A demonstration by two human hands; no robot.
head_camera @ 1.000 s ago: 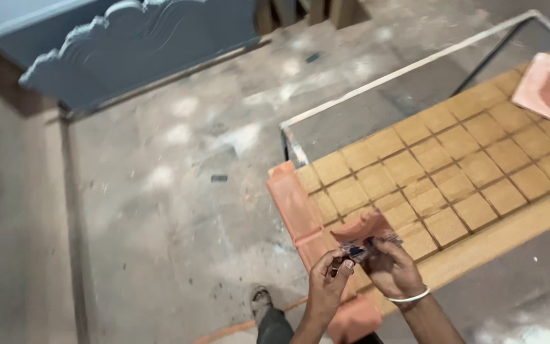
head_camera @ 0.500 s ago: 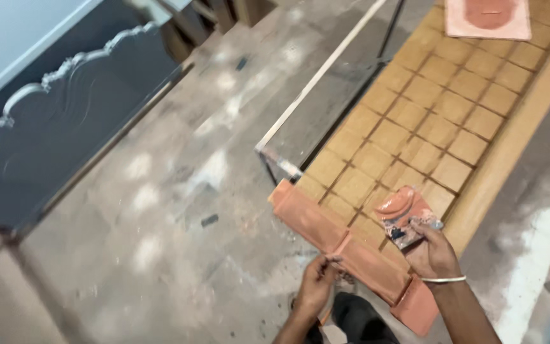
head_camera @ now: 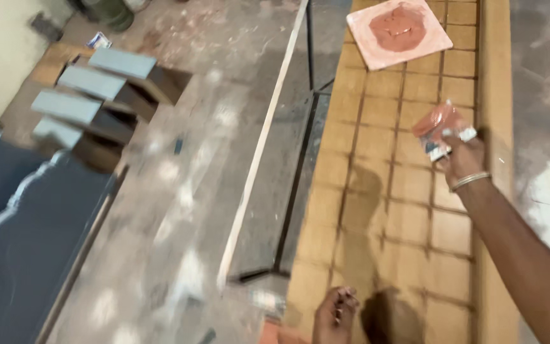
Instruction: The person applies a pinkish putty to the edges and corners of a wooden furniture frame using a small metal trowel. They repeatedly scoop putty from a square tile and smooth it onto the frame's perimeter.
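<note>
My right hand (head_camera: 463, 159) is clamped on a thin, stiff putty scraper (head_camera: 444, 130) smeared with reddish filler (light, slick where wet; I grip its dry end) above the grooved wooden panel (head_camera: 408, 210), while my left hand (head_camera: 333, 313), fingers loosely curled, rests empty at its near edge.

Gridded wooden panel (head_camera: 377, 210) bearing putty-smeared tile (head_camera: 399, 30).

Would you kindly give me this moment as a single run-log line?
right hand: holds putty knife smeared reddish, above gridded wooden panel | left hand: on panel's near edge | square tile with reddish paste: far end
</note>
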